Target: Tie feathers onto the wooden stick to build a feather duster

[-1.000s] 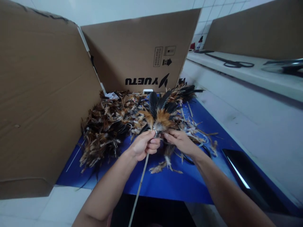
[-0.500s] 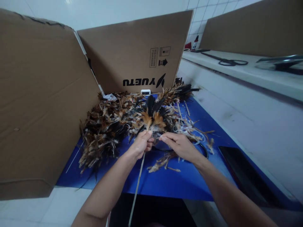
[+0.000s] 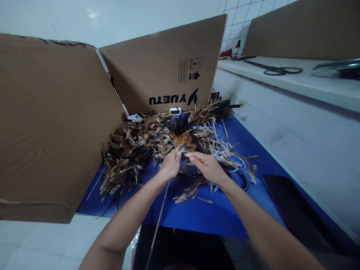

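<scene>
My left hand (image 3: pixel 170 164) is closed around the base of a feather bundle (image 3: pixel 182 139), with black tips pointing away from me and brown fluff near the fingers. A thin pale stick (image 3: pixel 159 221) runs from beneath that hand down past the table's front edge. Just right of the bundle's base, my right hand (image 3: pixel 206 165) pinches with thumb and forefinger; whatever lies between them is too small to make out. Behind and to the left lies a large pile of brown and black feathers (image 3: pixel 126 161) on the blue table (image 3: pixel 202 221).
Cardboard panels stand at the left (image 3: pixel 56 123) and back (image 3: pixel 157 71). A dark phone-like slab (image 3: pixel 295 210) lies at the right. Scissors (image 3: pixel 277 70) rest on the white ledge (image 3: pixel 309 82). Loose feathers and pale strips (image 3: pixel 230 157) lie right of my hands.
The bundle's brown fluff, split in two tufts before, now forms one mass. My right hand has come closer to my left hand. The view has shifted slightly.
</scene>
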`<state>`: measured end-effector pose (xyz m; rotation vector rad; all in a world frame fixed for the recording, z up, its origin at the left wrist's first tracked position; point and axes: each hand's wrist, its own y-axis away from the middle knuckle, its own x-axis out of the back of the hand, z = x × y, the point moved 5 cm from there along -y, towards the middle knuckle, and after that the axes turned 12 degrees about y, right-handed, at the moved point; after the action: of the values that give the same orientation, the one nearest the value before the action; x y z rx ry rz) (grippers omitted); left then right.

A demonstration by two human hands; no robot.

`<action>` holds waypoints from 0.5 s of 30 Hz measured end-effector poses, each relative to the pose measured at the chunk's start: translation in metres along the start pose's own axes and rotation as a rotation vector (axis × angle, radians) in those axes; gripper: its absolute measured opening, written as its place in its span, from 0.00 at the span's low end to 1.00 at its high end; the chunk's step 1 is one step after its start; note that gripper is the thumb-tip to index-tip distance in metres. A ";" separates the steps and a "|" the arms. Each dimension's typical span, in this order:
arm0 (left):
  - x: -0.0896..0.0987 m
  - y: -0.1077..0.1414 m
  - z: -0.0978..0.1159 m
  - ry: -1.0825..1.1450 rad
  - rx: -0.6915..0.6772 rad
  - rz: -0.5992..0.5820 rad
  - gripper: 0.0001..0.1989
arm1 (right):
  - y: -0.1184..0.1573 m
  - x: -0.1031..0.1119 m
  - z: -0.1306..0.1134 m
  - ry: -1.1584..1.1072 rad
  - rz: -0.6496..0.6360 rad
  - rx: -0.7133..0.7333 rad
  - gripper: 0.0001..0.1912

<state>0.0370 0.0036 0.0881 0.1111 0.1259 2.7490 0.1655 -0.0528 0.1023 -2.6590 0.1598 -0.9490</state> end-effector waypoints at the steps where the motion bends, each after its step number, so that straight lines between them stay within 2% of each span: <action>1: 0.000 -0.001 0.007 -0.178 -0.078 0.031 0.11 | -0.002 0.002 0.002 -0.010 0.012 -0.011 0.14; 3: -0.004 -0.004 0.019 -0.478 -0.172 0.064 0.12 | -0.007 0.005 0.008 -0.044 0.039 -0.048 0.14; 5: -0.010 -0.009 0.026 -0.632 -0.178 0.056 0.13 | -0.013 0.006 0.015 -0.120 0.072 -0.103 0.14; 11: -0.025 -0.026 0.042 -0.910 -0.275 0.086 0.17 | -0.026 0.005 0.027 -0.519 0.162 -0.277 0.15; 15: -0.034 -0.022 0.037 -1.020 -0.261 0.059 0.16 | -0.025 0.001 0.034 -0.587 0.189 -0.322 0.15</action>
<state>0.0797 0.0136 0.1201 1.3900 -0.5066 2.3874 0.1877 -0.0205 0.0861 -3.0135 0.4452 -0.0645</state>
